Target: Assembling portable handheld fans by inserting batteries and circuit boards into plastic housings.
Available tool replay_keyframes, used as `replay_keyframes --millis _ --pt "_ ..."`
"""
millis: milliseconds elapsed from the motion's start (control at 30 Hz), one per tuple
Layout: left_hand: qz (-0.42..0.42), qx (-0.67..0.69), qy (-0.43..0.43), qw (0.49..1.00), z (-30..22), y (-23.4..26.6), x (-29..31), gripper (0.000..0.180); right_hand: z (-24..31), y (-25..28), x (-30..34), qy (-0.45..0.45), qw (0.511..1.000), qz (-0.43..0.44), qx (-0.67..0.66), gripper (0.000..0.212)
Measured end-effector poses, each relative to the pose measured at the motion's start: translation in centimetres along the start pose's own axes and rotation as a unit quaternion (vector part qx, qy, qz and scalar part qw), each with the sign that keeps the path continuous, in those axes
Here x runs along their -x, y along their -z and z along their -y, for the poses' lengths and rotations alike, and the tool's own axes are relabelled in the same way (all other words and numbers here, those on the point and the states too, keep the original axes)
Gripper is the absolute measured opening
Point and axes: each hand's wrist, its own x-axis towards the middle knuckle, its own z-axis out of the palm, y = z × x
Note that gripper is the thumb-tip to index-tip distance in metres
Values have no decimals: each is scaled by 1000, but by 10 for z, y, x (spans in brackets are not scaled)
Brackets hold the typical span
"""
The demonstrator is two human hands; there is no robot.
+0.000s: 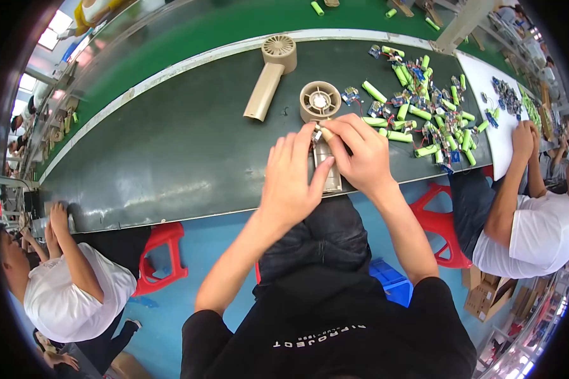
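Observation:
A beige handheld fan lies in front of me at the table's near edge, its round grille away from me and its opened handle toward me. My left hand is closed along the left side of that handle, fingertips near the fan head and thumb across the handle. My right hand pinches at the joint of head and handle; its fingertips hide what they grip. A small part with bits of wire shows between the two hands. Farther back and to the left lies another beige handheld fan, its handle pointing toward me.
On the dark table, a pile of green battery cells with blue circuit boards and wires spreads at the right. Beyond runs a green conveyor belt. Co-workers sit left and right, near a red stool. A blue bin stands below.

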Motion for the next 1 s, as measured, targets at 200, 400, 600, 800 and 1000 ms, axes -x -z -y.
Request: replay_keyframes --millis 200,400,600,800,1000 --pt "-34 222 188 956 -15 54 6 32 -3 36 -13 -136 987 -75 -44 17" --pt "-197 -46 230 952 114 208 28 34 -36 60 -23 -205 978 -27 16 17" --pt "-194 -226 233 926 238 279 64 38 -31 34 -30 -135 972 57 182 23" --pt "-192 -521 152 818 211 253 41 43 -36 41 -28 -189 978 52 78 21" --pt "-52 -217 124 967 53 82 -56 68 -29 63 -30 -207 978 4 -6 21"
